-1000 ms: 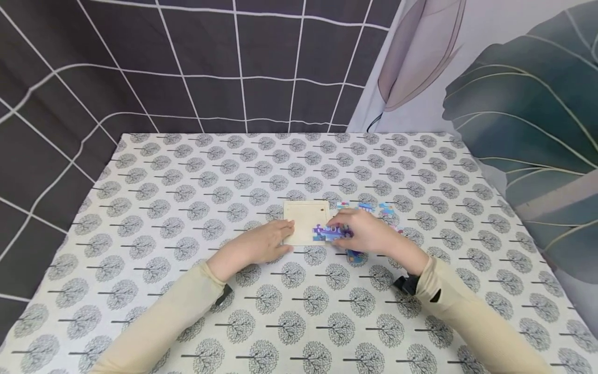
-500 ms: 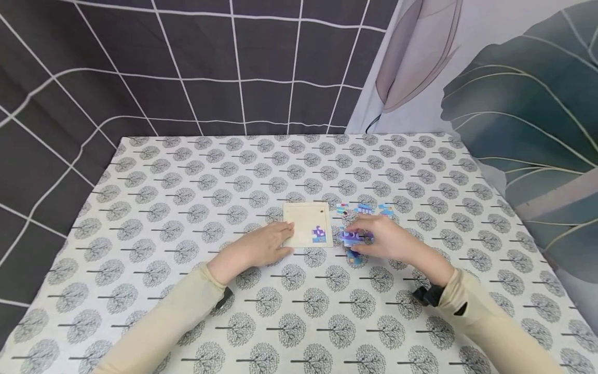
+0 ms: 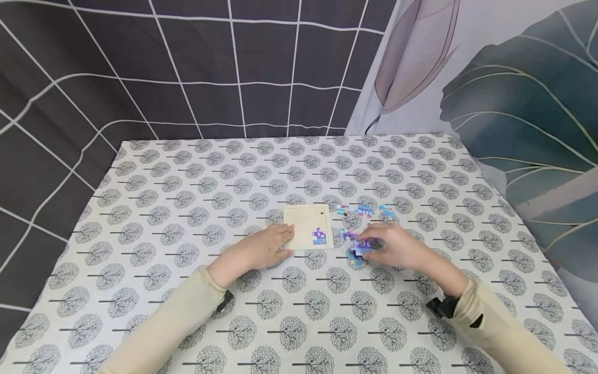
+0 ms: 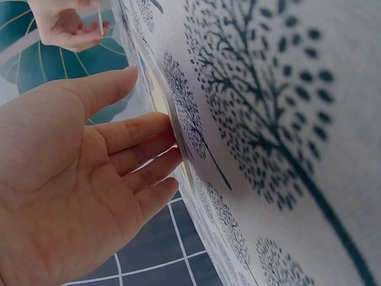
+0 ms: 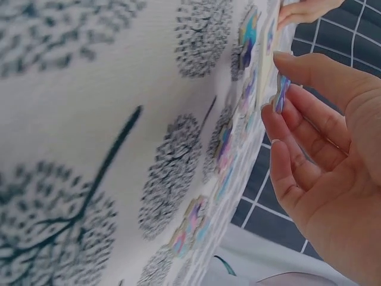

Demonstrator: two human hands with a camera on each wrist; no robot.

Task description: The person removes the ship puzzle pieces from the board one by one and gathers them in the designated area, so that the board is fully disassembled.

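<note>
A shallow pale wooden puzzle tray [image 3: 299,221] lies on the patterned cloth. One purple and blue jigsaw piece [image 3: 319,236] sits in its near right corner. My left hand [image 3: 259,246] is at the tray's left side, its nearly straight fingertips touching the edge; the left wrist view shows the tray [image 4: 158,89] from the side. To the right of the tray, my right hand [image 3: 397,246] pinches a purple jigsaw piece [image 3: 363,245] between thumb and fingers. In the right wrist view the held jigsaw piece [image 5: 281,94] is tilted and raised off the cloth.
Several loose jigsaw pieces lie right of the tray, among them a blue and purple piece [image 3: 365,210] in the far row and a blue piece [image 3: 357,259] nearer, partly under the held one. A dark gridded curtain [image 3: 196,62] hangs behind the table.
My right hand has moved right, from over the tray's near right corner to above the loose pieces, carrying the purple jigsaw piece. The left hand has stayed at the tray's edge.
</note>
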